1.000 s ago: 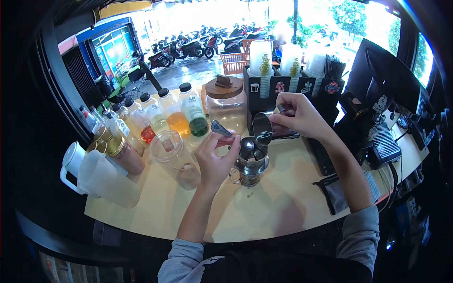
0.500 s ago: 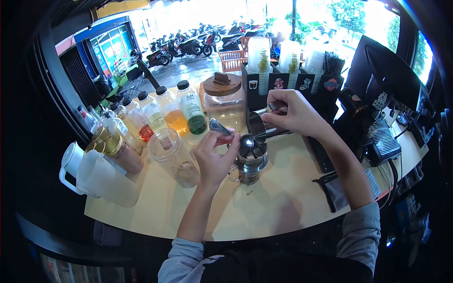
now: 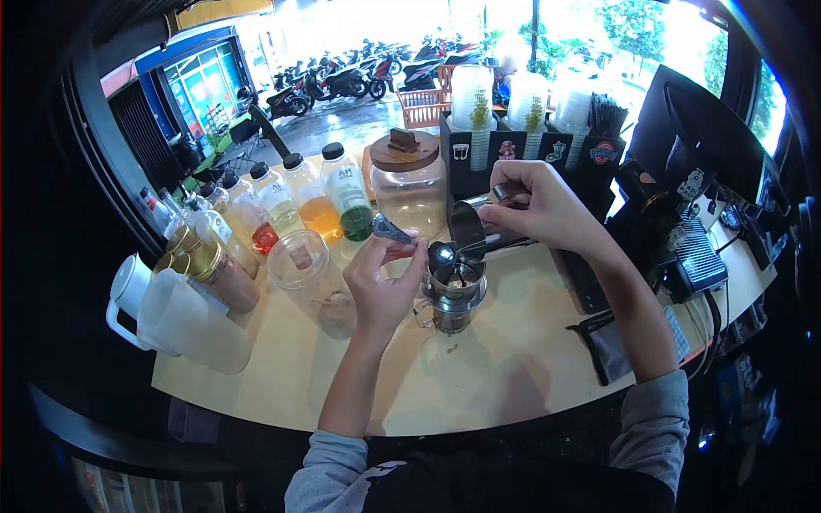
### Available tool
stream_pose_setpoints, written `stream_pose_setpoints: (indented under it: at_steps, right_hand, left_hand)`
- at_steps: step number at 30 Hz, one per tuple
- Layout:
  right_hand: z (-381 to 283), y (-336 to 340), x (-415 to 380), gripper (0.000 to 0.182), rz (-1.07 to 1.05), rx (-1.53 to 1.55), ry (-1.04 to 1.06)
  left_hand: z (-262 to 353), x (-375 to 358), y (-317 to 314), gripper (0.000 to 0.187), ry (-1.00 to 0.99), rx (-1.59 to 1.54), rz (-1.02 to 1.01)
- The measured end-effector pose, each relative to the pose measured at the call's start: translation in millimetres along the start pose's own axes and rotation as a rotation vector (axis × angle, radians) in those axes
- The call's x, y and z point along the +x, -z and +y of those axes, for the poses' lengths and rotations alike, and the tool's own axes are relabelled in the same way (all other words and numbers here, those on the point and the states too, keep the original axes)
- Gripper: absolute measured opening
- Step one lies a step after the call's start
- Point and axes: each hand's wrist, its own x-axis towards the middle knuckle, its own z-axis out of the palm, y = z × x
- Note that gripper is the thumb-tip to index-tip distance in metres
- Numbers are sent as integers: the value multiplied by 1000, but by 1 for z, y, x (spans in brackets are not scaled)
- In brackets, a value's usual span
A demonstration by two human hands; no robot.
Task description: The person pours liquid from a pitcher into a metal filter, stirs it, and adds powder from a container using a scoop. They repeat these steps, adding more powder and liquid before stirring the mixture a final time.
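My left hand (image 3: pixel 380 278) is closed in a pinch on a metal spoon (image 3: pixel 442 255). The spoon's bowl hangs over the mouth of a metal drip filter (image 3: pixel 462 295), which sits on a small glass mug (image 3: pixel 423 316) on the counter. With closed fingers, my right hand (image 3: pixel 534 201) grips a metal pitcher (image 3: pixel 468 229) by its handle. The pitcher tilts left, its lip close beside the spoon and above the filter. Whether liquid is running from it is hard to make out.
To the left stand a large clear plastic cup (image 3: pixel 312 282), white jugs (image 3: pixel 184 321) and several bottles of coloured syrup (image 3: pixel 349 192). A wooden-lidded glass jar (image 3: pixel 410 192) is behind the filter. Cup holders (image 3: pixel 505 145) and a dark machine (image 3: pixel 693 256) stand right.
The spoon has shifted slightly left, and the pitcher has moved a little right, leaving more of the filter's mouth showing. Both hands keep their hold.
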Motion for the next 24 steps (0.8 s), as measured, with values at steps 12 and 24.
stream_pose_setpoints:
  at_steps: [12,24]
  right_hand:
    - [-4,-8,-1,30,-110,136,-7]
    - [-11,6,-18,26,-147,131,-27]
  left_hand:
    - [-1,-3,2,13,-1,15,4]
    - [-2,-4,1,11,-11,6,13]
